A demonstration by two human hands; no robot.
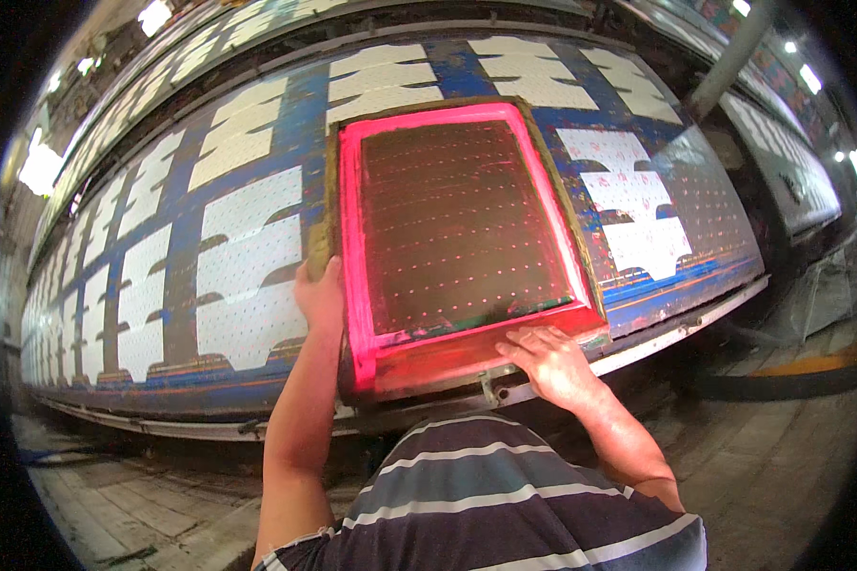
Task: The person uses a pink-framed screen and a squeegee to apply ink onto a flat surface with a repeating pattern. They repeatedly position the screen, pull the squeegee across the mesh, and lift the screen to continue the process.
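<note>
I have one rectangular printing frame (462, 224) before me, its flat dark-brown panel crossed by rows of small bright pink dots. Glossy, uneven pink bands border the panel, the near end is smeared red, and the outer rim is a worn yellowish brown. A dark greenish smudge lies along the panel's near edge, toward the right. The frame sits over the long, blue-stained work table (714, 200), with its near end at the table's front edge.

I see two bare hands on it. The left hand (321, 293) is against the frame's left side, thumb up along the rim; its other fingers are partly hidden, so I can't tell how tightly they close. The right hand (548, 360) lies palm down on the red near end, fingers close together and slightly bent; I can't tell whether it pinches anything underneath.

Just right of the frame I count one stack of three white cut-out pieces (628, 186) with curved notches, marked with reddish specks rather than lettering. More white stacks run left in rows, too small toward the rim to count.
</note>
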